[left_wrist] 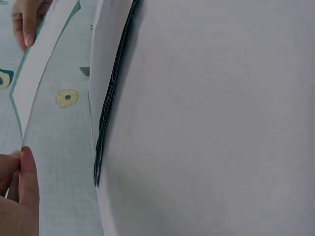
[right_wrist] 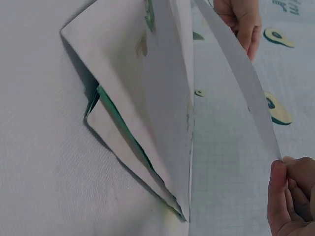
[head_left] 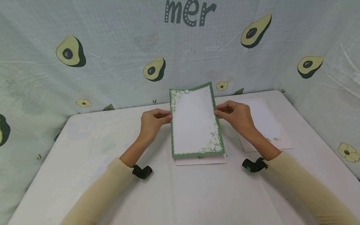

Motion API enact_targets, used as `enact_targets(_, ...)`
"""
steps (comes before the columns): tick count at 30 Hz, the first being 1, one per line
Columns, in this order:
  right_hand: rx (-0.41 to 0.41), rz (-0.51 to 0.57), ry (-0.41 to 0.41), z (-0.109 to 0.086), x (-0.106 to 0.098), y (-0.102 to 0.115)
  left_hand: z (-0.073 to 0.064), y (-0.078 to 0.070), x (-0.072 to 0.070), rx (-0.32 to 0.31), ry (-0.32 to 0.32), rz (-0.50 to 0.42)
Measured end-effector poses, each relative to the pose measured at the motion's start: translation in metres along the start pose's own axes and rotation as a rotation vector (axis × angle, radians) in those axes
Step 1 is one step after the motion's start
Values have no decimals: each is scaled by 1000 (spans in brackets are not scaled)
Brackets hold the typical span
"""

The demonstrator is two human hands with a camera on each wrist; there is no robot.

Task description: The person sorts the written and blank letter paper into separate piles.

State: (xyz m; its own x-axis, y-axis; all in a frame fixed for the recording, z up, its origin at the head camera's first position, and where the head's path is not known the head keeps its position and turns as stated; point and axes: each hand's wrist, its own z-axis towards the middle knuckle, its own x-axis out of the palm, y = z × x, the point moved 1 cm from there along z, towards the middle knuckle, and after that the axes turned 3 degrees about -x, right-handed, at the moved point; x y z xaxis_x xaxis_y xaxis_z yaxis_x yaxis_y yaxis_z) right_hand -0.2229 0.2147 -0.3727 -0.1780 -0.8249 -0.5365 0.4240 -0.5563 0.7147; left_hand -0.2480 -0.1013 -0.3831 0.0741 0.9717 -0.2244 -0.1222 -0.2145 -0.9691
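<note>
Over the middle stretch of the far edge of the worktop, I hold a green-bordered sheet raised off the surface, its pale centre facing me and white flowers printed at its top left and bottom right corners. My left hand pinches the left border between thumb and fingers; my right hand pinches the right border at much the same height. Gripping opposite sides, I judge, steadies paper this thin and leaves its face uncovered. It bows slightly between my hands all the same.

Below it, with a gap visible in both wrist views, lies a stack of sheets close by the far edge. Its pale lower strip peeks out under the held one. Green and pale edges are layered there, not quite squared up; I cannot count them. Its central place probably suits me because both arms reach it equally.

Toward the far right corner, beyond my right hand and apart from the stack, a pale sheet lies flat on its own, perhaps so the two don't mix.

Behind the far edge hangs a cloth printed with avocados. My sleeves come in from the near edge.
</note>
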Motion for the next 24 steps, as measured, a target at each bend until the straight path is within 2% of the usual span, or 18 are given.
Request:
enact_targets(8,51,123,-26,0,8,4,-1,0,-9,23,-22,-49)
enact_targets(14,71,207,-26,0,19,9,-4,0,-22,19,-33,-28)
enact_targets(19,77,277,-28,5,29,17,-5,-2,-35,52,-69,4)
enact_targets(24,68,315,-19,10,39,20,-6,-1,-48,71,-59,7)
